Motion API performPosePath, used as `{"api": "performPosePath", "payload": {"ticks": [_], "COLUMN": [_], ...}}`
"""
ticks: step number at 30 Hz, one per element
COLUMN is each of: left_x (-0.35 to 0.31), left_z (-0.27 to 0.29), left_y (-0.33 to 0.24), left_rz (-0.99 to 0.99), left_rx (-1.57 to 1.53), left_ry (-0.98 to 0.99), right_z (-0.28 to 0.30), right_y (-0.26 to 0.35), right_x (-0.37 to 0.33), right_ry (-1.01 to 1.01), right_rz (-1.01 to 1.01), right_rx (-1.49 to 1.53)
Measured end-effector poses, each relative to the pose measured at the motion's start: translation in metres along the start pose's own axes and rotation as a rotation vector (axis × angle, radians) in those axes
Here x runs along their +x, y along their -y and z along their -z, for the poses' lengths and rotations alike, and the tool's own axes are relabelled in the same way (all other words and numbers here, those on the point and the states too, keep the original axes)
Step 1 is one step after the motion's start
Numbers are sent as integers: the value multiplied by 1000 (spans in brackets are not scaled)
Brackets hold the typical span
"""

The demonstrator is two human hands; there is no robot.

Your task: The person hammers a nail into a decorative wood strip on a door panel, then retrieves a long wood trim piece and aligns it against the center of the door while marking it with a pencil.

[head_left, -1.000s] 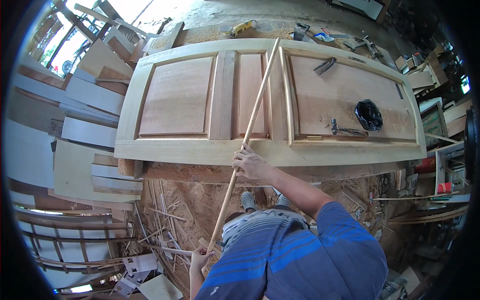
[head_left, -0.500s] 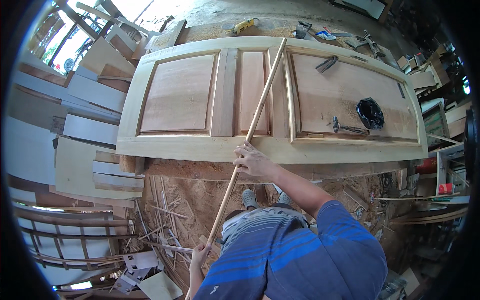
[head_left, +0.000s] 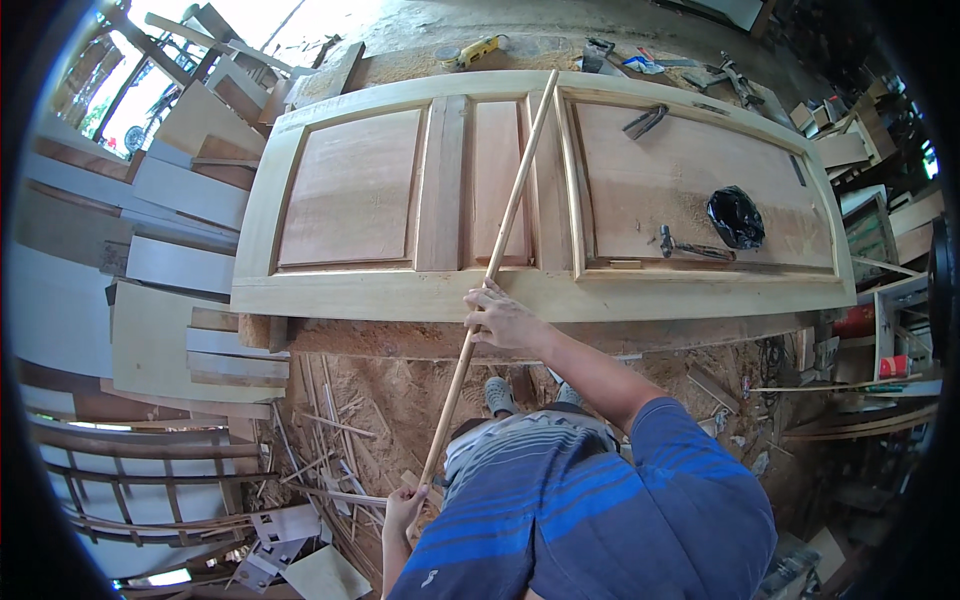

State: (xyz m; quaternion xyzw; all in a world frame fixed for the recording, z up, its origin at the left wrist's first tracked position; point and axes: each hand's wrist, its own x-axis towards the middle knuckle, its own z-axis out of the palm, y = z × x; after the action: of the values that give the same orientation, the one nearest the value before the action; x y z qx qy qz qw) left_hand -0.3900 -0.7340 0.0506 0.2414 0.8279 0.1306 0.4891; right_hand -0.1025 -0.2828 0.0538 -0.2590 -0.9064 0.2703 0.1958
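A long thin wooden strip (head_left: 521,190) runs slantwise from near my body up across a panelled wooden door (head_left: 350,293) lying flat on a bench. My right hand (head_left: 497,316) is closed around the strip's middle, just off the door's near edge. Lower down, beside my left hip, my left hand (head_left: 404,504) grips the strip close to its near end. The strip's far end lies over the door's far rail. On the door's right panel rest a hammer (head_left: 697,244), a black plastic bag (head_left: 735,218) with its mouth open, and pincers (head_left: 646,122).
Behind the door lie a yellow power tool (head_left: 470,53) and several hand tools on the dusty bench (head_left: 400,66). Boards (head_left: 185,265) are stacked at the left. Thin offcuts (head_left: 340,425) and sawdust cover the floor. A red can (head_left: 893,367) stands on the right-hand shelving.
The strip's far end has shifted slightly left along the door, and its near end no longer shows below my left hand. Both hands keep their hold.
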Motion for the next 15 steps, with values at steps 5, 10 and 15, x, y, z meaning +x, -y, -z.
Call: {"api": "performPosePath", "payload": {"ticks": [5,10,15], "left_x": [10,13,0], "left_z": [-8,-8,-11], "left_y": [20,23,2], "left_rz": [-39,-66,-57], "left_rx": [-101,75,13], "left_ry": [-16,-51,-103], "right_z": [0,3,7], "right_y": [1,3,3], "right_x": [-1,-5,-8], "right_ry": [7,2,-21], "right_rz": [-26,2,36], "right_rx": [13,-19,-50]}}
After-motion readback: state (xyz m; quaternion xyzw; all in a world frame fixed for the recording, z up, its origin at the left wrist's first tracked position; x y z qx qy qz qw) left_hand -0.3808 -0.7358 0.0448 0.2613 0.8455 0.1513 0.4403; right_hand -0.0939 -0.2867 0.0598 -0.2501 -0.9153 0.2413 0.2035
